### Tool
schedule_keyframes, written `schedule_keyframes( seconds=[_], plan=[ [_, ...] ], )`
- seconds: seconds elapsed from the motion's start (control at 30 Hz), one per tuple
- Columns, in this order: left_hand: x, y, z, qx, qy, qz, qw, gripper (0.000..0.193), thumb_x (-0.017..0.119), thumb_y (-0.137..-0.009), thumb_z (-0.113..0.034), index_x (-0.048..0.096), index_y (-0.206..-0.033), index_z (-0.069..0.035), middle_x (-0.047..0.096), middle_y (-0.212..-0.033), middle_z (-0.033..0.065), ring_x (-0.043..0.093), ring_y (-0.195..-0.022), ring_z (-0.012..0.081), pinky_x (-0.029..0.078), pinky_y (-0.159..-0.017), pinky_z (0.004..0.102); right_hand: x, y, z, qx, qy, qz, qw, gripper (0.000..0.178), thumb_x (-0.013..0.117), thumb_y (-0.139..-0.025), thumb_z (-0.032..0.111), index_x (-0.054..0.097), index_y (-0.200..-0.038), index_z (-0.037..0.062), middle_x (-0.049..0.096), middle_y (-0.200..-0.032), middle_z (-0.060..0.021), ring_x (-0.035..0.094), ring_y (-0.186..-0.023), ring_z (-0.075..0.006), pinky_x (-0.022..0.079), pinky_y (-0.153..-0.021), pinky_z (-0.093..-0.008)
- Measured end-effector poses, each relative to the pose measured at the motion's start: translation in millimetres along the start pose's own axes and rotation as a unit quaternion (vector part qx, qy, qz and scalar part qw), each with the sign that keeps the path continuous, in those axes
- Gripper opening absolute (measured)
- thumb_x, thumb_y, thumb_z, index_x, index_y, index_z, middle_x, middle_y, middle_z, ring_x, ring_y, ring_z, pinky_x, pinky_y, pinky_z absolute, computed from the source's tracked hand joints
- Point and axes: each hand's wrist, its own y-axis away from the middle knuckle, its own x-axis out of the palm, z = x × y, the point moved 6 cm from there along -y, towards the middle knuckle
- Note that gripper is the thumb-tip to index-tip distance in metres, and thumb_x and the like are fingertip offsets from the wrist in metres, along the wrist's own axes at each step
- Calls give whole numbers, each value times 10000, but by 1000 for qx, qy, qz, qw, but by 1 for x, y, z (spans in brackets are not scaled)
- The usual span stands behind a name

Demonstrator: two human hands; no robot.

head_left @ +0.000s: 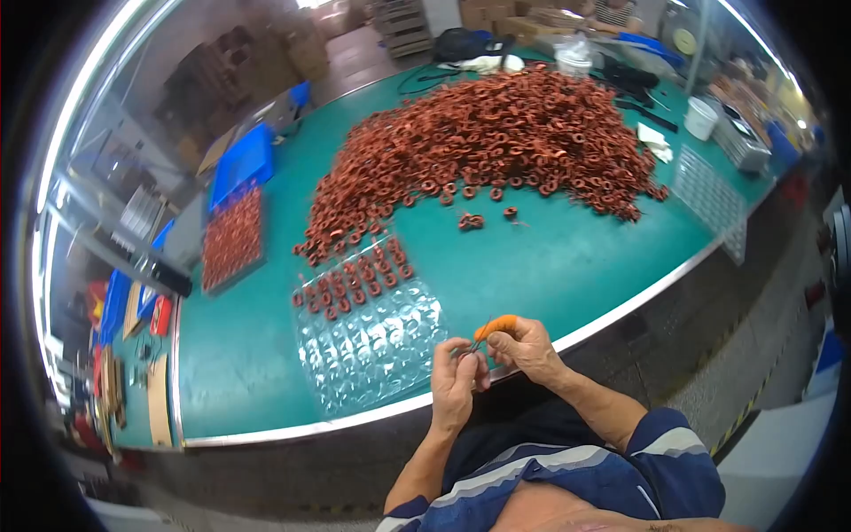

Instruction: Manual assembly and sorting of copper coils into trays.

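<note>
Close to the table's front edge, my left hand (455,377) and my right hand (529,348) meet with fingers pinched. Thin dark wire leads (476,346) stick out between the fingertips; whatever they belong to is mostly hidden by the fingers. An orange finger cot (498,326) appears to cover my right index finger. Left of my hands lies a clear plastic blister tray (368,350), its far rows holding reddish-brown wire-wound ring coils (356,282) and its nearer pockets without coils. A large heap of the same coils (496,124) spreads over the far part of the table.
On the green table (532,266), a few loose coils (471,222) lie before the heap. A filled tray (232,239) and a blue bin (243,166) stand at left. Another clear tray (709,195) overhangs the right edge, near a white bucket (700,118). A metal rim (620,312) borders the front.
</note>
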Motion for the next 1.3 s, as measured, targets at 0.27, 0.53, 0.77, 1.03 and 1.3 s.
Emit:
schedule_keyframes(
  seconds=[0.27,0.53,0.77,1.03,1.3],
  plan=[
    [-1,3,11,1,34,65,997,116,430,-1018,-157,392,-1067,-59,449,-726,39,413,-570,96,358,-515,219,3,-5,7,-75,141,1,987,218,643,-924,201,698,-880,-6,624,-691,-7,539,-611,-55,431,-550,-198],
    [-6,-9,-3,36,-194,-2,980,114,477,-994,-117,441,-1051,-25,536,-758,88,538,-610,178,438,-543,299,-2,2,1,-24,79,-39,996,259,667,-910,262,693,-909,5,600,-655,3,517,-557,-45,403,-489,-187],
    [5,-14,-29,51,-417,156,894,212,580,-913,-88,494,-1088,-5,566,-924,177,598,-856,332,481,-715,383,-6,1,3,37,40,-7,998,213,680,-896,221,665,-853,12,585,-663,2,505,-539,-52,405,-489,-189],
    [10,-2,-37,151,-536,320,767,264,618,-871,-120,460,-1052,-11,530,-958,201,578,-857,420,473,-699,476,-2,15,-3,97,45,92,990,270,666,-891,271,657,-822,10,579,-638,-5,490,-523,-68,376,-473,-207],
    [-3,-26,-25,-11,-473,55,879,292,700,-839,-153,517,-1025,-21,638,-837,187,644,-818,388,511,-680,423,10,10,50,-262,379,-103,882,157,686,-815,110,616,-737,-7,577,-618,-177,534,-497,-277,400,-481,-358]
  ],
)
